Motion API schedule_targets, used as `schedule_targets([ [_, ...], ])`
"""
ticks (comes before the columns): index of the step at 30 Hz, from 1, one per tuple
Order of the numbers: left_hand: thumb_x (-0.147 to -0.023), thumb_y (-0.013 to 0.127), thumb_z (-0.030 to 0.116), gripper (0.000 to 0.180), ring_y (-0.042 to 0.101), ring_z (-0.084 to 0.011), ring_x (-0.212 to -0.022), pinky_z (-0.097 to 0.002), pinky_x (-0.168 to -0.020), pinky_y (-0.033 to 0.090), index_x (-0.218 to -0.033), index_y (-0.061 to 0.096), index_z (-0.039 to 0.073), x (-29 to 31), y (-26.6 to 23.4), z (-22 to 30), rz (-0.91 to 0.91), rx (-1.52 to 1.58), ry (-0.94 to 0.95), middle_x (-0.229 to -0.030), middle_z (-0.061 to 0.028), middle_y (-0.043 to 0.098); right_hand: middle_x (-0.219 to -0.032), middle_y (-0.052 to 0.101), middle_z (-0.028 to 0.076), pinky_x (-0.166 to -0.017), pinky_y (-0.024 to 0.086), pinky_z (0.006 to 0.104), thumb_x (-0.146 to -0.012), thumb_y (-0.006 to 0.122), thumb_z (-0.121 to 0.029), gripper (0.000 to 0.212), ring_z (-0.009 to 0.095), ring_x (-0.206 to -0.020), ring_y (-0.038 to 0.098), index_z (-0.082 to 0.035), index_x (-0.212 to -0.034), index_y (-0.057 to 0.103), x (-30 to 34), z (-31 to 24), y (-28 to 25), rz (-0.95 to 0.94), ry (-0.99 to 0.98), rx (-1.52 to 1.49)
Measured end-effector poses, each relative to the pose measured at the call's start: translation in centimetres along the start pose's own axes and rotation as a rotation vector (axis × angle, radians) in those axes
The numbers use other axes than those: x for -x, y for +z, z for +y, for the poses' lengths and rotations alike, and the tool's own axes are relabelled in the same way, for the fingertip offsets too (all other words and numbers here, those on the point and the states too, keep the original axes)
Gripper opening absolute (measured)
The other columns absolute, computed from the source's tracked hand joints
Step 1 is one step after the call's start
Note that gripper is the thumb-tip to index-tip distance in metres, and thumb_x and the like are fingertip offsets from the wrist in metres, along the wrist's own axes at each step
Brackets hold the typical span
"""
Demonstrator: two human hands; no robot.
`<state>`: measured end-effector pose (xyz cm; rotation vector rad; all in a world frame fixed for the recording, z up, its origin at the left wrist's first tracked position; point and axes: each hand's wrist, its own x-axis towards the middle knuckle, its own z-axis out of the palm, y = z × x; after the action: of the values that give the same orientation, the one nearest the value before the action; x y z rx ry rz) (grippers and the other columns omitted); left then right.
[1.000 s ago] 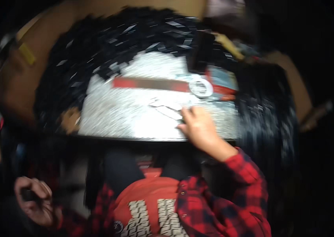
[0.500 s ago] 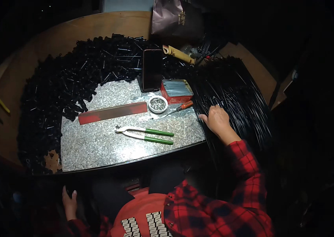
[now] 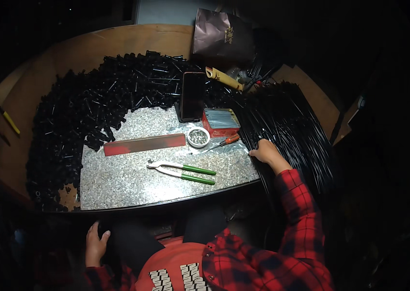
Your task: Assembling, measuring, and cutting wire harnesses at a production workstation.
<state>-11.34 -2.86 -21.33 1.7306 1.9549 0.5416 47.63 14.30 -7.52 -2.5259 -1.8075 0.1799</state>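
Note:
My right hand [image 3: 267, 152] is at the left edge of a heap of long thin black rods [image 3: 297, 131]. Its fingers curl down and its thumb points left, closed on some of the rods; how many is hidden. My left hand [image 3: 96, 246] is below the table's front edge, beside my leg, with thumb and fingers apart and nothing visible held. Green-handled pincers [image 3: 183, 172] lie on the speckled stone slab [image 3: 117, 189]. Behind them are a red-and-brown bar [image 3: 144, 144], a white cup [image 3: 198, 137] of small shiny pieces and an orange-handled screwdriver [image 3: 229, 140].
Short black tubular parts [image 3: 83, 104] are heaped along the left and back. A phone [image 3: 193, 96] stands upright near a red box [image 3: 221, 122] of thin grey rods. Behind are a yellowish roll [image 3: 224, 79] and a paper bag [image 3: 222, 36]. A curved wooden rim [image 3: 25, 87] borders the table.
My right hand's fingers have curled in at the rods' left edge. My left hand has risen slightly and moved right. The whole view has shifted a little.

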Motion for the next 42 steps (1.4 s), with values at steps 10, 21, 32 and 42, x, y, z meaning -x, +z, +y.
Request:
schedule_targets([
  [10, -0.084, 0.065, 0.022, 0.054, 0.050, -0.0421, -0.115, -0.0431, -0.098, 0.040, -0.127, 0.047, -0.004, 0.3, -0.2, 0.2, 0.020, 0.039, 0.027, -0.124, -0.0270, 0.052, -0.095, 0.066, 0.027, -0.081, 0.051, 0.0410, -0.072, 0.073, -0.026, 0.036, 0.037, -0.093, 0.065, 0.005, -0.089, 0.068, -1.1, 1.6, 0.1, -0.026, 0.004, -0.079],
  [21, -0.083, 0.067, 0.021, 0.054, 0.050, -0.0409, -0.115, -0.0428, -0.097, 0.040, -0.127, 0.048, -0.001, 0.7, -0.7, 1.4, -0.014, 0.055, 0.027, -0.123, -0.0249, 0.053, -0.070, 0.065, 0.010, -0.058, 0.045, 0.0287, -0.085, 0.067, -0.020, 0.025, 0.015, -0.061, 0.059, 0.004, -0.078, 0.065, -2.3, 5.4, -4.0, 0.288, 0.034, -0.484],
  [32, -0.082, 0.068, 0.020, 0.054, 0.051, -0.0390, -0.115, -0.0420, -0.098, 0.041, -0.128, 0.048, -0.001, 1.4, -1.4, 2.9, -0.046, 0.037, 0.005, -0.124, -0.0230, 0.054, -0.072, 0.061, 0.014, -0.063, 0.047, 0.0381, -0.077, 0.072, -0.021, 0.027, 0.023, -0.070, 0.060, 0.002, -0.080, 0.059, -5.5, 7.4, -6.7, 0.434, 0.036, -0.205],
  [42, -0.082, 0.068, 0.021, 0.057, 0.049, -0.0381, -0.119, -0.0416, -0.100, 0.039, -0.130, 0.047, 0.000, 1.4, -2.2, 4.7, -0.081, -0.012, -0.032, -0.128, -0.0225, 0.052, -0.105, 0.063, 0.025, -0.085, 0.050, 0.0436, -0.078, 0.065, -0.010, 0.031, 0.038, -0.103, 0.061, 0.003, -0.106, 0.061, -2.6, 4.2, -15.3, 0.382, 0.031, 0.138],
])
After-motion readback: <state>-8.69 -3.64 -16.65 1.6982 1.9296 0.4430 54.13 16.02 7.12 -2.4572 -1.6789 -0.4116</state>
